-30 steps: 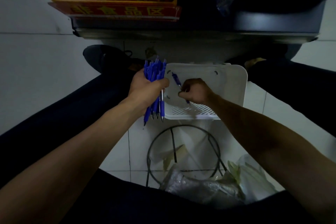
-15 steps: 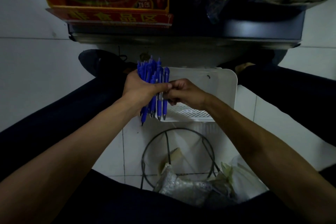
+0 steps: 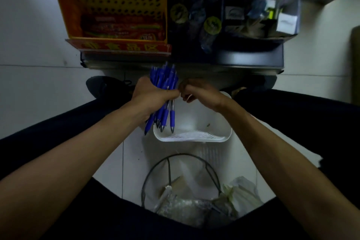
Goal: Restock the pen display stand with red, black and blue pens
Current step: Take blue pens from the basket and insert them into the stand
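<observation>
My left hand (image 3: 153, 95) is closed around a bundle of several blue pens (image 3: 164, 101), tips pointing down, caps up. My right hand (image 3: 198, 91) is closed beside it, fingertips touching the bundle's right side; whether it holds a pen of its own I cannot tell. Both hands hover over a white plastic basket (image 3: 220, 138) with a slotted bottom, which looks empty of pens. No red or black pens are visible.
A low shelf unit stands ahead with a red and yellow perforated box (image 3: 116, 15) and dark packaged goods (image 3: 224, 17). A wire-frame bin (image 3: 181, 181) with plastic bags sits on the white tiled floor near me. My dark-trousered legs flank the basket.
My right hand picked a blue pen out of the basket and brought it to the bundle in my left hand. Both hands rose; the view tilted up toward the shelf.
</observation>
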A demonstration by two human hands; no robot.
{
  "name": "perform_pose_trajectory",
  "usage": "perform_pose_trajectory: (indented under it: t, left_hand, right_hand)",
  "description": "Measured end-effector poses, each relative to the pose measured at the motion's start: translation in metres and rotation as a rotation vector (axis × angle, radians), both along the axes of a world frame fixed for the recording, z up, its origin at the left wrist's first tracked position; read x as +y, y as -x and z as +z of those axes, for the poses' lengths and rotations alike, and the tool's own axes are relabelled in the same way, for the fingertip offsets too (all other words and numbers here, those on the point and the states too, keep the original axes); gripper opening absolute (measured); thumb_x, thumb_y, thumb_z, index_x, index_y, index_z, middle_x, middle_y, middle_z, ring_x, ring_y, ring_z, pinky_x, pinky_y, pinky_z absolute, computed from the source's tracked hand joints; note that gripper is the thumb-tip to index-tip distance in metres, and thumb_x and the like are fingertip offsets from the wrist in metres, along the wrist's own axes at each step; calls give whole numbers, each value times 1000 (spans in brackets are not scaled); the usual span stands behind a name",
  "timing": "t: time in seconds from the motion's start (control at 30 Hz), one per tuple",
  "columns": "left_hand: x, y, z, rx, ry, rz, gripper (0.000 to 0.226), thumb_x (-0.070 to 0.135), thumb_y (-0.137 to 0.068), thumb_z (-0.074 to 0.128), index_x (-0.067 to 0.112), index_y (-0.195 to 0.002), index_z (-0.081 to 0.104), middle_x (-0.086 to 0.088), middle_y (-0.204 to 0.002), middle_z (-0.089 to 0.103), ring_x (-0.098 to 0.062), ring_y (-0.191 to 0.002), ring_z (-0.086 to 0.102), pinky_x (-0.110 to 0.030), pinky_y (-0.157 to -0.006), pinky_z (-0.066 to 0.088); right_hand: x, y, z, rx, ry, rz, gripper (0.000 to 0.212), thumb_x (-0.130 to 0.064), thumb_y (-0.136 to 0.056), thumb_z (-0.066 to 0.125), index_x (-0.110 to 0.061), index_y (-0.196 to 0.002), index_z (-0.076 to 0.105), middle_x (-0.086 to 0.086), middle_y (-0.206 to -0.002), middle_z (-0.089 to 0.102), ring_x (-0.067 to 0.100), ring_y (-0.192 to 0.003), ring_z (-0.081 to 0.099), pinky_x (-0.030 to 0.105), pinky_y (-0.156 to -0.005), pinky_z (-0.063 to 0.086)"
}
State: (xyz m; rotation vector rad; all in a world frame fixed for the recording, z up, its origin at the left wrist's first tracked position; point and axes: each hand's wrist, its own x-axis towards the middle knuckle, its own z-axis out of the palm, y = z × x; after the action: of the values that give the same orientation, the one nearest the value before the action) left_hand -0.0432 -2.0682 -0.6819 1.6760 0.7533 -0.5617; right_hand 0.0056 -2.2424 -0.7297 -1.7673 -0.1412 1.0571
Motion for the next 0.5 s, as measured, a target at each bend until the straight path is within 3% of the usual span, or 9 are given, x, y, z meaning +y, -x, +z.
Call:
perform_pose_trajectory:
  t: [0.13,0.23,0.3,0.5]
  left_hand:
    - [-9,-8,22,-65,2,26,35,8,-71,83,14,-101,67,-2,-86,68,-9,-74,66,-17,-57,49]
    - [-13,-15,39,-109,-15,54,48,13,-69,86,12,-111,63,-3,-92,69,-13,-80,68,-20,-57,49]
    - [-16,-18,50,-144,-24,68,45,13,-70,86,12,-108,62,-1,-89,68,-11,-77,67,-18,-56,48]
    - [-31,-31,93,-242,-25,121,39,15,-72,85,23,-91,51,2,-86,61,-9,-73,60,-20,-57,44]
  right_hand:
    - [-11,-3,19,-169,125,119,18,-21,-95,57,-15,-111,62,2,-92,65,13,-82,63,26,-74,52]
    - [-18,-1,34,-225,136,72,34,-16,-93,61,-11,-126,55,3,-93,68,13,-80,66,24,-71,52]
    - [-22,1,46,-264,133,38,36,-16,-91,61,-7,-126,56,6,-93,69,14,-78,66,25,-69,53]
    - [-25,-5,89,-447,124,-101,45,-40,-79,55,-15,-114,66,3,-104,71,17,-94,67,38,-84,56]
